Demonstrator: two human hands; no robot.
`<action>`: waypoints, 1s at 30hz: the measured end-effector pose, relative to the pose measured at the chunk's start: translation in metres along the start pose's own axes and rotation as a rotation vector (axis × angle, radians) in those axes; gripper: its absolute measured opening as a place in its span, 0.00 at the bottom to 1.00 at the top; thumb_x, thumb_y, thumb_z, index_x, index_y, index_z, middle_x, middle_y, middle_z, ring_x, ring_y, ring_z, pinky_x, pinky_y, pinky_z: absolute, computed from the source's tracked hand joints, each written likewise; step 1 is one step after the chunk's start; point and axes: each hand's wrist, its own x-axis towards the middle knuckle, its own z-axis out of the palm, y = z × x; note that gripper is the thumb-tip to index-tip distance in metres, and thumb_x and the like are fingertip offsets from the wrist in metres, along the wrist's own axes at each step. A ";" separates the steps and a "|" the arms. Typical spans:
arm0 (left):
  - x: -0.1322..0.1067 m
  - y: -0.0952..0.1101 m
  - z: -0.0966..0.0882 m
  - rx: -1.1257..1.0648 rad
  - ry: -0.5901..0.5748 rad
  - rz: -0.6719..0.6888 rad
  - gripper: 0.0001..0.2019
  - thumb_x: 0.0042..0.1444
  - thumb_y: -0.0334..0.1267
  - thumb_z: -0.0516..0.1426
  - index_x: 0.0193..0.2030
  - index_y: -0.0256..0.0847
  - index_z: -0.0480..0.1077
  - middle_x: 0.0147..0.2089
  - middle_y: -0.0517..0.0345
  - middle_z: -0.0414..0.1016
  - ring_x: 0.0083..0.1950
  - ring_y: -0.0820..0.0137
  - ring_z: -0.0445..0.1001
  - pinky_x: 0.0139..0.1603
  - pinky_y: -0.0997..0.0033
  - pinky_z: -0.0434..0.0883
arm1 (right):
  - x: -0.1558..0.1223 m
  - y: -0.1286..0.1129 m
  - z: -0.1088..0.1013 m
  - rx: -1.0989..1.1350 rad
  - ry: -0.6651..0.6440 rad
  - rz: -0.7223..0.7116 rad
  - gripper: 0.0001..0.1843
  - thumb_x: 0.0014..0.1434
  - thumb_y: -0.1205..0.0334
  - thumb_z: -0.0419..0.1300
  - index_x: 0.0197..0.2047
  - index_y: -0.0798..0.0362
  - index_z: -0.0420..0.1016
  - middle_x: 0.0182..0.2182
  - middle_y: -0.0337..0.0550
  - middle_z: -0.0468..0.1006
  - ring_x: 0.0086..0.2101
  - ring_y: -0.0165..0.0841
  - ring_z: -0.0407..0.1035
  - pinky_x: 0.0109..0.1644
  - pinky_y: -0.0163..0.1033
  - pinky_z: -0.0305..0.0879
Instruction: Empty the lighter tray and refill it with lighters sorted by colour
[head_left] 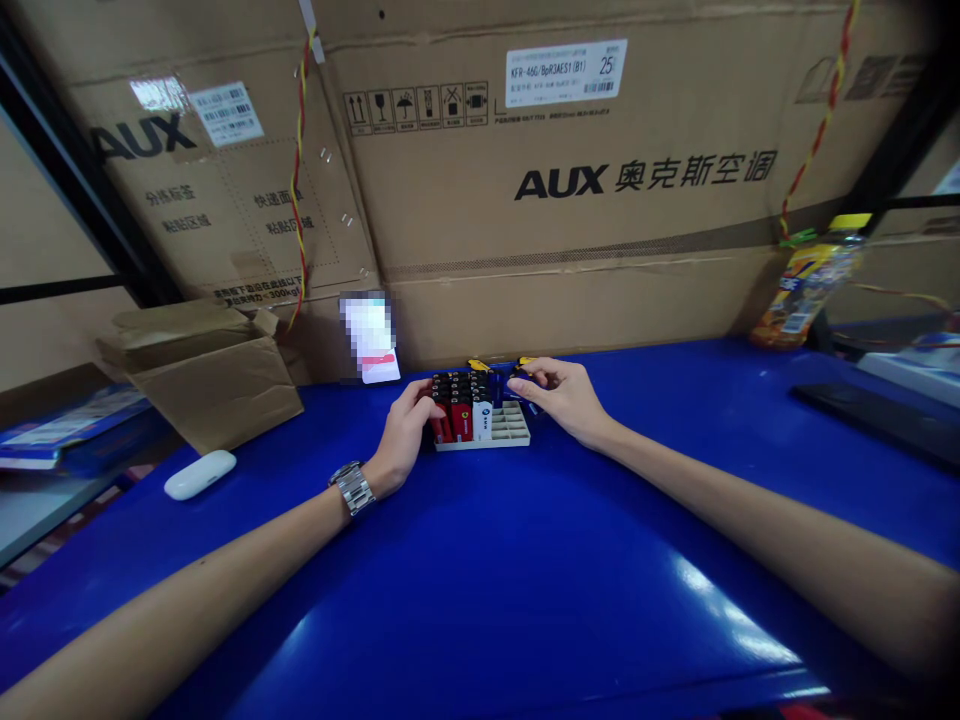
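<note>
Nearest was the blue-topped bench (480, 590), with both forearms reaching forward across it. The left hand (409, 430) wore a steel watch (352, 488) on its wrist and curled around the left side of a block of disposable lighters (457, 410), fingers (431, 397) over their tops. Grip there was unclear: contact yes, clench can't tell. The right hand (562, 397) came in from the right, palm down, fingers bent over a dark blue lighter (517, 388) at the far right of the block. It looked pinched, but the fingers hid most of it, so firmness can't be confirmed.

The lighters stood upright in a beige plastic grid tray (501, 425), tops up, long axes near vertical, in red, white and dark blue. Tray's long axis ran left-right; its grid showed at the near right corner. Yellow-ended items (478, 365) sat just behind the block.

Left of the hands: white earbud case (199, 474), then an open cardboard box (202, 385). A blurred white card (371, 340) leaned behind the tray. To the right: a flat black panel (885, 420) and a yellow-capped plastic bottle (810, 285). Large AUX cartons (555, 170) formed the back wall.
</note>
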 end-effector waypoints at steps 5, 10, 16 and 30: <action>-0.001 0.002 0.002 0.001 -0.006 -0.006 0.19 0.43 0.35 0.53 0.44 0.37 0.70 0.44 0.53 0.75 0.46 0.61 0.70 0.48 0.61 0.66 | 0.001 -0.001 -0.001 0.152 -0.014 0.127 0.18 0.50 0.47 0.64 0.29 0.55 0.73 0.15 0.33 0.64 0.17 0.26 0.57 0.22 0.36 0.52; -0.002 0.003 0.002 0.010 -0.002 -0.006 0.18 0.43 0.35 0.53 0.43 0.37 0.70 0.43 0.54 0.75 0.46 0.62 0.70 0.46 0.63 0.66 | 0.001 -0.004 0.000 0.221 -0.051 0.113 0.15 0.56 0.50 0.59 0.33 0.55 0.72 0.20 0.38 0.71 0.18 0.28 0.66 0.25 0.37 0.62; -0.001 0.003 0.001 0.021 -0.005 -0.004 0.18 0.43 0.35 0.53 0.44 0.37 0.70 0.43 0.53 0.75 0.46 0.62 0.70 0.47 0.63 0.66 | -0.002 -0.013 0.003 -0.012 -0.281 0.022 0.13 0.60 0.55 0.53 0.30 0.54 0.71 0.23 0.41 0.74 0.22 0.30 0.68 0.29 0.39 0.63; -0.001 0.002 0.001 0.011 -0.015 -0.014 0.20 0.43 0.35 0.53 0.46 0.36 0.69 0.42 0.53 0.75 0.46 0.61 0.70 0.48 0.62 0.66 | 0.003 0.012 -0.009 -0.676 -0.328 -0.132 0.18 0.64 0.57 0.48 0.49 0.50 0.76 0.41 0.52 0.75 0.43 0.43 0.66 0.46 0.47 0.58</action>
